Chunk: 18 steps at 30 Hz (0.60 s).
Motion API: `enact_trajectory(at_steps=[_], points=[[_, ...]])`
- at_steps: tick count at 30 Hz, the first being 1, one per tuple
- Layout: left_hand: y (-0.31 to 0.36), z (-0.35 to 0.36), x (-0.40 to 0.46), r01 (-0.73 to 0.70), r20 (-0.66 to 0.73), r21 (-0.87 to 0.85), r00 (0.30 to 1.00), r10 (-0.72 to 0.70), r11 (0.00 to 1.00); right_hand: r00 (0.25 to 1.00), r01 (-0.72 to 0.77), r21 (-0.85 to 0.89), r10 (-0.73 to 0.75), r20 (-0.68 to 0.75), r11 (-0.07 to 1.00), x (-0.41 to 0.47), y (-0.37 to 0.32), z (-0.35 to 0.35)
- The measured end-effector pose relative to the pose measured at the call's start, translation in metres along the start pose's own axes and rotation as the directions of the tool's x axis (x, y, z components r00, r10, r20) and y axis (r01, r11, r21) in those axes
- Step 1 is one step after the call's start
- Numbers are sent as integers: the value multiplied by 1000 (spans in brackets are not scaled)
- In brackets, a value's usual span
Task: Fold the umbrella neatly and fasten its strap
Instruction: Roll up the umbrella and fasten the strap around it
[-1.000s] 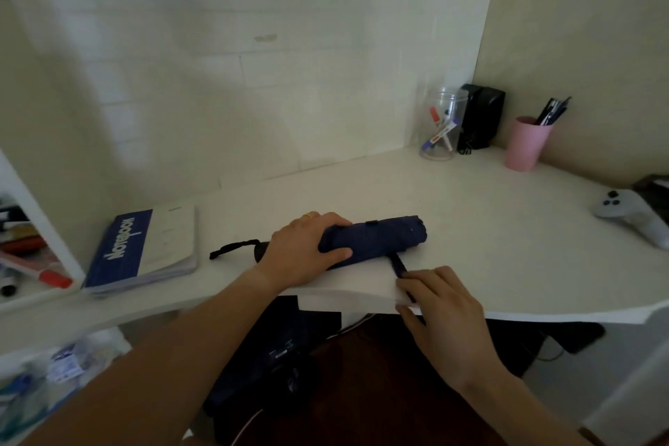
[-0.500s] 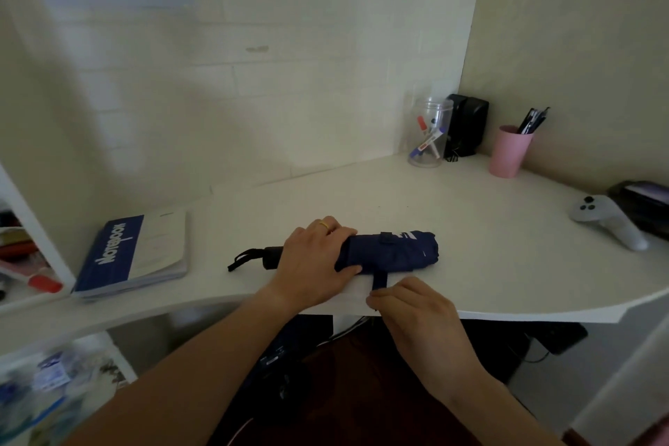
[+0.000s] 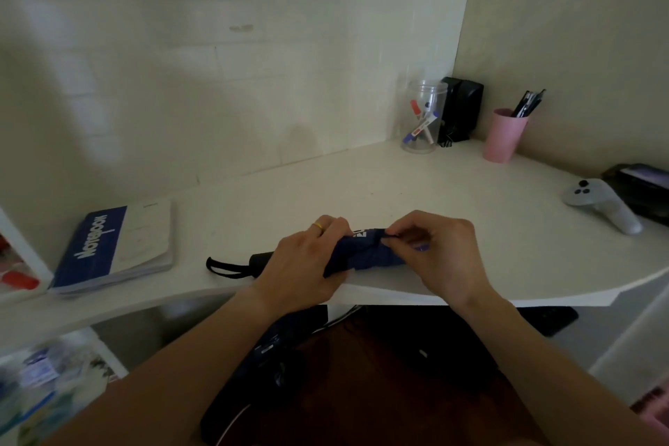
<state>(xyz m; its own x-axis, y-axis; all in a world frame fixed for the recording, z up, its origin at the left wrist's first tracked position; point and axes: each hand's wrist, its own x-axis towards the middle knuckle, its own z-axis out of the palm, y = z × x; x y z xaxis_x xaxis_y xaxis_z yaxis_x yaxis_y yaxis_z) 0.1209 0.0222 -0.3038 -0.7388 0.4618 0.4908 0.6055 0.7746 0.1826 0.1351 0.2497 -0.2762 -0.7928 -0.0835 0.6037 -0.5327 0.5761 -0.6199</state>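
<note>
A folded navy umbrella (image 3: 365, 253) lies lengthwise near the front edge of the white desk (image 3: 416, 185). Its black handle (image 3: 259, 261) and wrist loop (image 3: 222, 268) stick out to the left. My left hand (image 3: 307, 257) wraps around the rolled canopy near the handle end and holds it down. My right hand (image 3: 438, 253) covers the umbrella's right end, thumb and fingers pinched on the strap on top of the roll. The strap itself and the canopy's right tip are mostly hidden under my fingers.
A blue and white notebook (image 3: 116, 246) lies at the left. At the back right stand a clear jar of markers (image 3: 423, 119), a black box (image 3: 461, 109) and a pink pen cup (image 3: 505, 134). A grey controller (image 3: 601, 203) rests at the right, by a dark device (image 3: 640, 185).
My right hand has come up from the desk's front edge onto the top of the umbrella, bringing the strap over the roll. My left hand has kept its hold.
</note>
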Motion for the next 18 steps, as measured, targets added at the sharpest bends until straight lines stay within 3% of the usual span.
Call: enact_trajectory(at_steps=[3, 12, 16, 18], points=[[-1, 1, -1, 8, 11, 19, 1000, -8, 1000, 998, -45, 6, 44, 53, 999, 10, 3, 0], [5, 2, -2, 6, -37, 2, 999, -6, 1000, 959, -51, -274, 124, 256, 960, 41, 8, -2], [5, 1, -1, 4, -46, -17, 999, -4, 1000, 870, -28, -313, 177, 459, 949, 56, 5, -6], [7, 1, -3, -24, -61, -26, 998, 22, 999, 776, -48, -285, 216, 593, 957, 65, 6, -15]])
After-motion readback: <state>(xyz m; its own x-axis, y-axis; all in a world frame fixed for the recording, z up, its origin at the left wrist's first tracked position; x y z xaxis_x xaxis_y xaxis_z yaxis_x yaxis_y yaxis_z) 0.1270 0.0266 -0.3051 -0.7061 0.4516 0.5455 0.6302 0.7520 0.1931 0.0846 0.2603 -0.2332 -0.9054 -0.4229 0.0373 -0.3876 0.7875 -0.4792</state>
